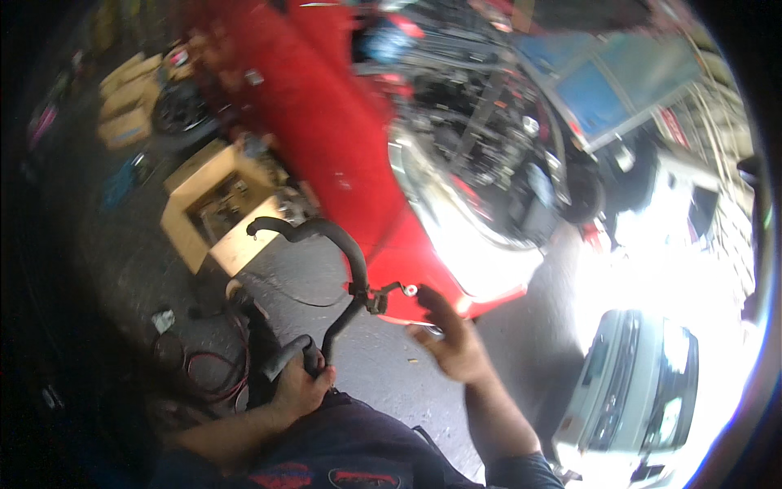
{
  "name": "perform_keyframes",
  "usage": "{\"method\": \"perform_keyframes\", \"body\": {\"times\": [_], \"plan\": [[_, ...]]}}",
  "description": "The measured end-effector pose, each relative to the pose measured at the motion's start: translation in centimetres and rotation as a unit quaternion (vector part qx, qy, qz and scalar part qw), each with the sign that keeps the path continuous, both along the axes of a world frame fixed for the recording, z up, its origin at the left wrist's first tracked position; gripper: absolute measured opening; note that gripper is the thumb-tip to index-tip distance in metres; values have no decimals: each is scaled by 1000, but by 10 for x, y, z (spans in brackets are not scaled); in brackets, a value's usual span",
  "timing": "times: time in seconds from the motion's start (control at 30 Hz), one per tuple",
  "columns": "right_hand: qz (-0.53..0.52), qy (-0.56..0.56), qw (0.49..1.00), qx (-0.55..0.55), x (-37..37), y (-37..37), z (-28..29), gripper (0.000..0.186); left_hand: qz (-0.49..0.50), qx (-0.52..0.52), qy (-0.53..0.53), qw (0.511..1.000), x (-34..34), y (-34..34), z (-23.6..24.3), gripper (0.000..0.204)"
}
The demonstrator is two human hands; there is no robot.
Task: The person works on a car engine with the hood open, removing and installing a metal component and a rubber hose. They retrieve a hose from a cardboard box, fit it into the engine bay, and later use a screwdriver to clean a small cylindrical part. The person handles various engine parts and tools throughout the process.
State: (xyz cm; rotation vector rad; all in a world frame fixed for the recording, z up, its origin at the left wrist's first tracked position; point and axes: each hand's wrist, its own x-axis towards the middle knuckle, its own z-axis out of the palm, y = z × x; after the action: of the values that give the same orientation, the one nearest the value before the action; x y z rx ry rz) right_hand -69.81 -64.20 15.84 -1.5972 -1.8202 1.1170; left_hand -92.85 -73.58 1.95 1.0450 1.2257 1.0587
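Note:
My left hand (pixel 303 381) is closed round the lower part of a curved black rubber hose (pixel 352 257), held over the floor beside a red car. The hose bends over at its top and has a small bracket (pixel 376 300) at its middle, with an arm ending in a pale metal eyelet (pixel 411 290). My right hand (pixel 444 346) is just right of and below that eyelet, fingers apart and slightly curved; whether a fingertip touches it I cannot tell.
The red car (pixel 309 122) stands ahead with its engine bay (pixel 481 138) exposed. An open cardboard box (pixel 183 228) of parts, coiled cables (pixel 208 367) and a wheel (pixel 179 106) lie at left. A white vehicle (pixel 619 391) stands at lower right in glare, below a blue panel (pixel 586 81) farther back.

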Motion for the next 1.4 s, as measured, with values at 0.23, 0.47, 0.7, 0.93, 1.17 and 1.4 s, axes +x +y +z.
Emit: {"method": "perform_keyframes", "body": {"times": [0.23,0.47,0.7,0.93,1.17,1.4], "plan": [[-232,289,928,-33,135,-144,31,37,-288,169,68,940,150,-33,87,22],[-387,148,889,195,256,-209,43,32,-320,61,23,945,233,-25,75,13],[-363,-19,926,104,357,-233,-12,36,-348,-158,-93,919,370,-16,35,32],[-384,-122,913,71,471,-220,-48,33,-473,-316,-30,822,574,46,45,26],[-488,-116,858,114,576,-207,-23,34,-669,-176,116,713,704,93,65,30],[-457,56,886,58,723,-137,-53,35,-619,-264,-52,738,796,162,64,33]]}}
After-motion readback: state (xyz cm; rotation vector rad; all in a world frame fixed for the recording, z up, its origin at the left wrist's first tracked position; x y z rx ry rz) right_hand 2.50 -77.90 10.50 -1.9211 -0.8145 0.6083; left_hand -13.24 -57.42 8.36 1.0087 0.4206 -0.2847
